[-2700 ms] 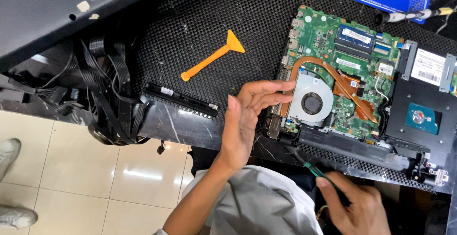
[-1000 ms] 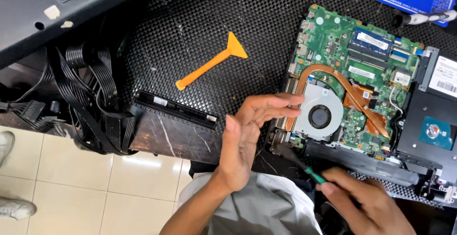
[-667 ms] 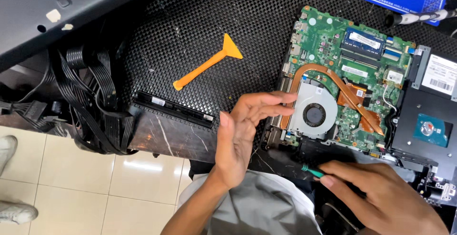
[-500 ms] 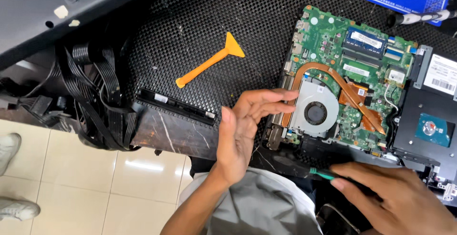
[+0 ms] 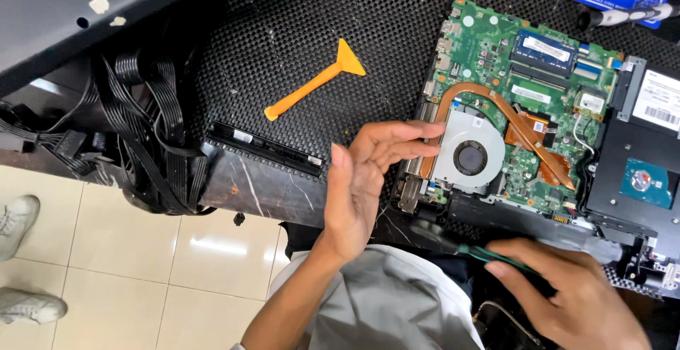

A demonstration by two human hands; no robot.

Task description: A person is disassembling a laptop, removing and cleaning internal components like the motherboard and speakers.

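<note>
Right hand (image 5: pixel 567 290) slid its green screwdriver (image 5: pixel 489 254) rightward; left hand (image 5: pixel 368 176) stayed.

Left hand (image 5: pixel 365 180) on laptop (image 5: pixel 524 137) — open.

Glossy beige floor tiles (image 5: pixel 106 251); black perforated mat (image 5: pixel 304 24) over bench.

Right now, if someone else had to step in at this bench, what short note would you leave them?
Left hand: open, fingertips at the fan's left edge, holding nothing.
Right hand: gripping a green-handled screwdriver at the laptop's near edge.
Done: laptop's cover is off; green motherboard, copper heat pipe and hard drive exposed.
Left: fan and board are in place.
Orange pry tool lies unused on the black mat.
</note>
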